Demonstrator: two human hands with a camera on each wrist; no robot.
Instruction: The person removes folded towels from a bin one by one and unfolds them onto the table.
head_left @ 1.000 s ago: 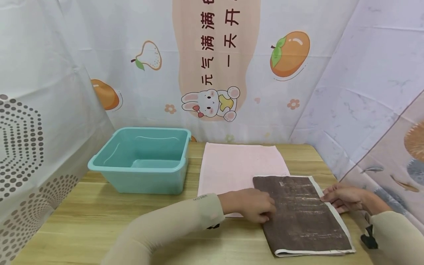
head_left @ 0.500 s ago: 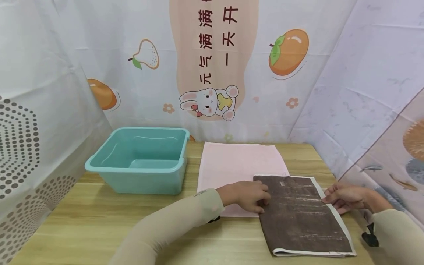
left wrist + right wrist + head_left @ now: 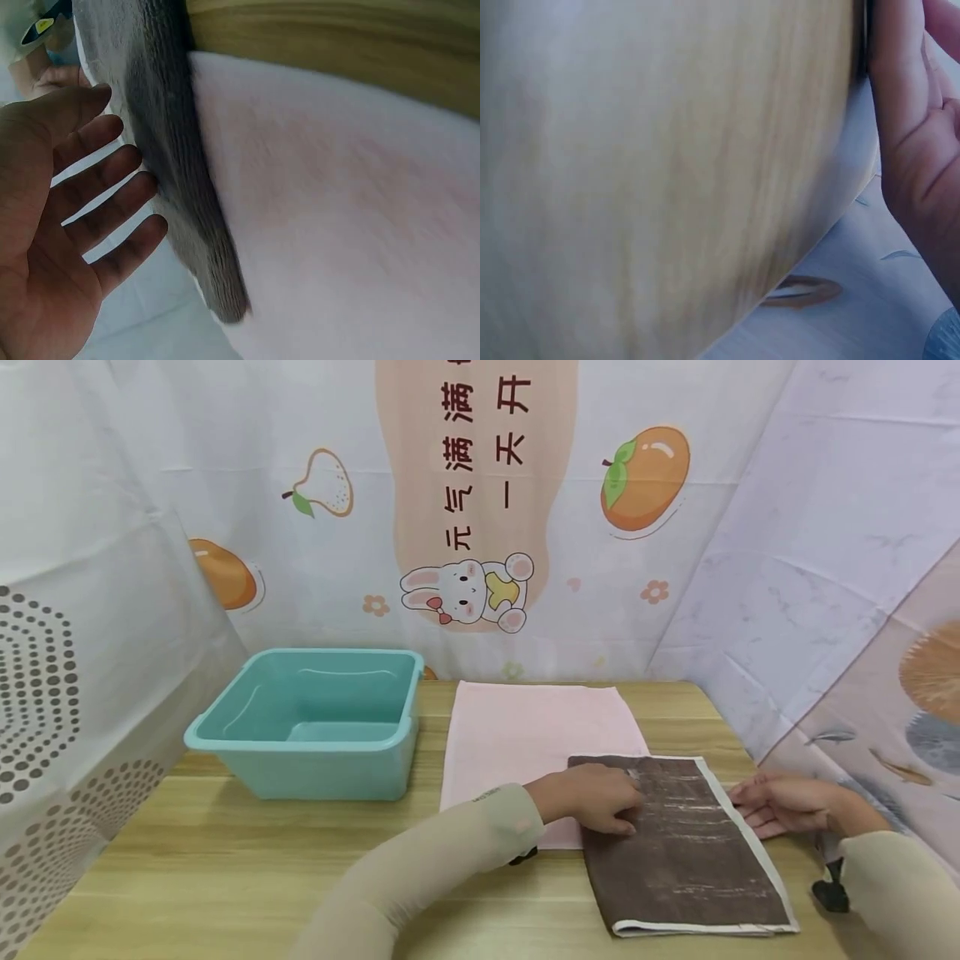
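A folded brown towel (image 3: 690,868) with white edging lies on the table, its upper left part over a pink towel (image 3: 525,727) spread flat. My left hand (image 3: 600,799) rests on the brown towel's left part. In the left wrist view that hand's fingers (image 3: 112,206) are spread and loosely bent beside the brown cloth (image 3: 169,135), pinching nothing. At the towel's right white edge is my right hand (image 3: 783,806), its fingertips at or just beside the edge. Only part of the right hand (image 3: 911,112) shows in the right wrist view, with no cloth seen in its grip.
A teal plastic basin (image 3: 330,774) stands on the left of the wooden table (image 3: 225,877), with nothing seen inside. Printed curtains (image 3: 315,568) hang behind the table and along both sides.
My left hand drew back slightly, then moved right onto the brown towel. The right hand's fingers have loosened at the right edge. The towels keep their places; the head view shifted slightly.
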